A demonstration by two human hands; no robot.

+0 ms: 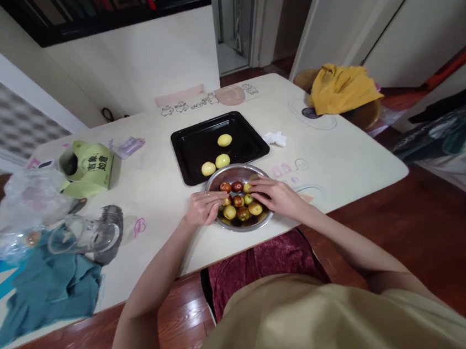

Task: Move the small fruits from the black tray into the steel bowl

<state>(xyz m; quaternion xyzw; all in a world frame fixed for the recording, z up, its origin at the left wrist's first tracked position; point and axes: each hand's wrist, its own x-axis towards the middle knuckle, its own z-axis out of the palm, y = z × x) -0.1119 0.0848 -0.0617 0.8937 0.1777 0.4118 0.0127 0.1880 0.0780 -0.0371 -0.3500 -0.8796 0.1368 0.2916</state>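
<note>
A round metal bowl (242, 227) stands near the table's front edge, holding several fruits that look like fresh jujubes (242, 213), some red-brown and some yellow-green. Across the bowl's left rim reaches my left hand (203, 207), fingers stretched out, their tips at the leftmost fruits. My right hand (277, 195) comes over the right rim with fingers apart, the tips touching or just above the fruits on that side. Behind the bowl lies a black baking tray (196, 145). On it are three yellow fruits (225, 140), two of them close together at its front edge.
A crumpled tissue (275, 139) lies right of the tray. To the left are a green box (90, 167), a clear plastic bag (35, 195), a transparent container (83, 234) and a teal cloth (56, 282). A yellow cloth (343, 88) hangs over a chair at the right.
</note>
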